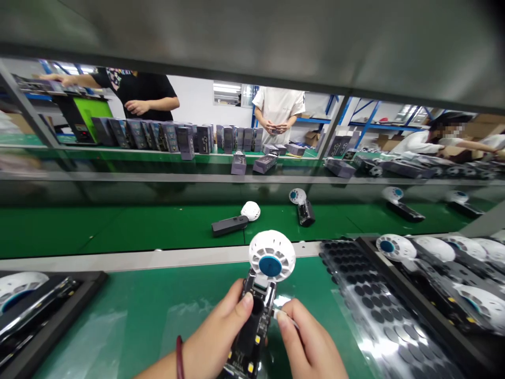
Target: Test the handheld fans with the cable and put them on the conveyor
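In the head view, the left hand [216,334] is holding the device [258,318] over the green worktop [189,284], in front of the person. Its thumb is lying on the open face, its fingers are gripping the body from the side, and the white round head [272,247] is pointing away. The right hand [311,342] is standing just beside; its thumb and forefinger are pinching a small white plug [275,313] at the right edge of the device. I am not able to tell if the plug is sitting inside or only touching

The step in hand, I am judging, is a joining of plug and device. The next move is calling for a steady left grip and a straight, gentle push along the plug

To the right, a sheet [366,302] with black discs is lying near, and beyond it a tray [389,281] is carrying similar devices. To the left, another tray [100,279] is standing. Behind, more devices are lying on a green belt [130,226]
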`<control>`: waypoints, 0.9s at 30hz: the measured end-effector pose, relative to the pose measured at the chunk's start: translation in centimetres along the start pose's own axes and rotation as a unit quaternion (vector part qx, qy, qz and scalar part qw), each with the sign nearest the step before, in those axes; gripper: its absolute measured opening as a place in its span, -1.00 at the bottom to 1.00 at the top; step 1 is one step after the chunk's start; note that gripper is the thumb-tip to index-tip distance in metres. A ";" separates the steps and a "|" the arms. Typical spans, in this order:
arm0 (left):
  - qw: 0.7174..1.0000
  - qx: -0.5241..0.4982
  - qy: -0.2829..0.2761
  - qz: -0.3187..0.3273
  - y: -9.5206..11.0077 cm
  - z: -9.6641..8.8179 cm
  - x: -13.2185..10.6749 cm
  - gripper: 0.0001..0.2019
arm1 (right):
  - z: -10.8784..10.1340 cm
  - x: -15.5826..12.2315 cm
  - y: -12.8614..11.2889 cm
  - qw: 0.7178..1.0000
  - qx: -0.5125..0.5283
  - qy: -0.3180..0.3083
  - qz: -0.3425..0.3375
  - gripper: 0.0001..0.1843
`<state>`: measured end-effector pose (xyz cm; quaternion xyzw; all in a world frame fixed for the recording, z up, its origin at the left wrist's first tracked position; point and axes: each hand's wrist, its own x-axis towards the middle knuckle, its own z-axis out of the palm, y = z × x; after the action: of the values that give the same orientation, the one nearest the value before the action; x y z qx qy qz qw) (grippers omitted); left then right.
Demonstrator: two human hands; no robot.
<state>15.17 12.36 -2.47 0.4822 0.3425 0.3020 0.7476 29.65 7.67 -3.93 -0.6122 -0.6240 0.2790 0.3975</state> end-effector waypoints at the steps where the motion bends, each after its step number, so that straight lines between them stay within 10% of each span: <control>1: 1.000 -0.004 0.006 0.006 -0.1 0.1 0.0 -0.63 | 0.2 0.0 0.0 1.000 0.008 0.006 0.005 -0.69; 21: 0.999 0.018 0.026 0.009 0.1 0.1 0.0 -0.60 | 0.9 0.1 0.6 0.996 0.073 -0.024 0.044 -0.68; 27: 0.994 -0.073 0.029 -0.080 -0.2 0.4 0.2 -0.52 | 1.3 0.2 1.1 0.997 0.068 -0.025 0.034 -0.68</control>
<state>15.62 12.21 -2.61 0.3888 0.3787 0.2792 0.7921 29.20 8.19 -5.46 -0.5978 -0.5920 0.3491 0.4127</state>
